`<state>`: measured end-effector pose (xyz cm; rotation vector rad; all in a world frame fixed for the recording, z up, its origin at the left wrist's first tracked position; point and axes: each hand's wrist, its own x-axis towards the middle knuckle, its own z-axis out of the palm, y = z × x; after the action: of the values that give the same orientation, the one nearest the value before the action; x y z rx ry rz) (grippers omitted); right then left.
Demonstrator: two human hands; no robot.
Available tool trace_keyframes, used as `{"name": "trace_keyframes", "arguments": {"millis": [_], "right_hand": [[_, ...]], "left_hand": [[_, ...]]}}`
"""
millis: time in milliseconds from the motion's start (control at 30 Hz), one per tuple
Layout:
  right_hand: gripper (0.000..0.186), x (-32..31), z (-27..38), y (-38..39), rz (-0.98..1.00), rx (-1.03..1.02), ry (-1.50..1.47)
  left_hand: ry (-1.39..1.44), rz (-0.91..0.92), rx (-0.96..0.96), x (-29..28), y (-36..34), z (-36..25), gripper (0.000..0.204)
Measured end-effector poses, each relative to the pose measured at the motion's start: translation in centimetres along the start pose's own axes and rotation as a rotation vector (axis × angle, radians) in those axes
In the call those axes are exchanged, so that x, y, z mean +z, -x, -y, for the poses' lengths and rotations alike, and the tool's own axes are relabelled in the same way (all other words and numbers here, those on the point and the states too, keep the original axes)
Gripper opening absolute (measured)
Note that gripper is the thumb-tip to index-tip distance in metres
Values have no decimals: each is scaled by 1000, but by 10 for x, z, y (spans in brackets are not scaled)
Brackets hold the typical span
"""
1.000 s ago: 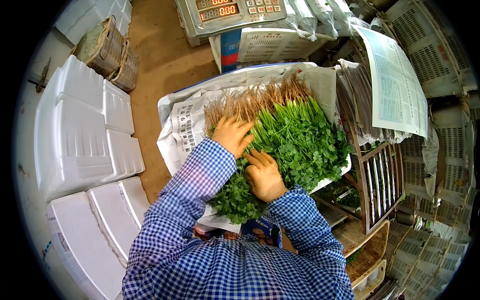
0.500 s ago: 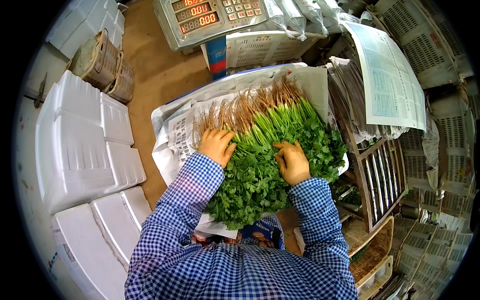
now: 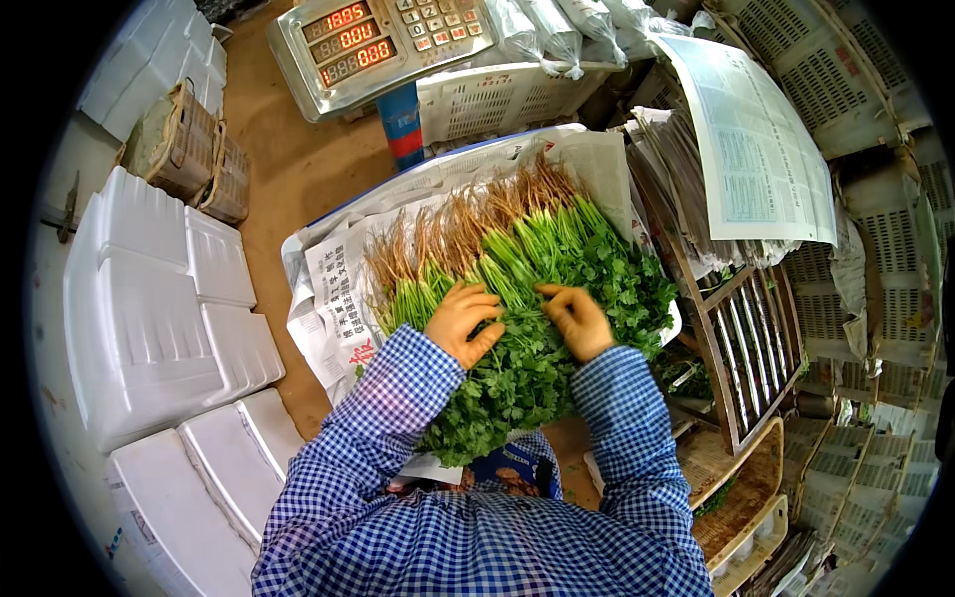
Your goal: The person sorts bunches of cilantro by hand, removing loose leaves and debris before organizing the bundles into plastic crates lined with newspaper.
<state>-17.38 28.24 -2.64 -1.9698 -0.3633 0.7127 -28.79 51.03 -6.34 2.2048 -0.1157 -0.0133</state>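
Observation:
A dense bed of fresh green herbs (image 3: 622, 284), brown roots upward and leaves toward me, lies on printed newspaper (image 3: 323, 298) in a white tray with a blue edge (image 3: 363, 194). Both my hands are among the stems near its middle, in checked sleeves. My left hand (image 3: 466, 320) has its fingers curled on a clump of stems, thumb lower down. Just right of it, my right hand (image 3: 575, 316) is bent round stems with index finger and thumb. The fingertips of both are partly hidden in the greens.
Behind the tray stand a metal scale (image 3: 298, 70), bagged bundles (image 3: 547, 30) and a plastic crate (image 3: 497, 104). At right are piled newspapers (image 3: 756, 139), a slatted rack (image 3: 741, 348) and shallow trays (image 3: 736, 468). White foam boxes (image 3: 159, 328) and baskets (image 3: 189, 149) line the left.
My right hand has moved rightward across the greens from the lower clump. My left hand has come down and right, closer to it, fingers more curled. The whole view has shifted slightly.

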Motion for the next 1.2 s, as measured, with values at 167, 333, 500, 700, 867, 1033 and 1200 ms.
{"name": "trace_keyframes", "arguments": {"millis": [167,333,500,700,867,1033,1200], "right_hand": [[8,-34,-8,-17,-33,57,-346],[27,15,13,9,-32,-121,649],[29,43,-17,5,-100,-67,690],[18,44,-15,11,22,-342,913],[13,5,-14,17,-150,-515,304],[2,-74,-13,52,83,-229,-638],[32,-276,-80,104,-409,-263,-573]], "left_hand": [[337,-402,72,5,23,39,18],[-97,-114,60,-14,1,-2,39],[-211,-363,131,-35,-52,-71,23],[-356,52,-155,29,-103,-14,59],[-285,103,-132,33,-99,-1,63],[-418,183,-208,30,-94,-10,63],[-521,214,-221,37,-99,-8,66]]}}
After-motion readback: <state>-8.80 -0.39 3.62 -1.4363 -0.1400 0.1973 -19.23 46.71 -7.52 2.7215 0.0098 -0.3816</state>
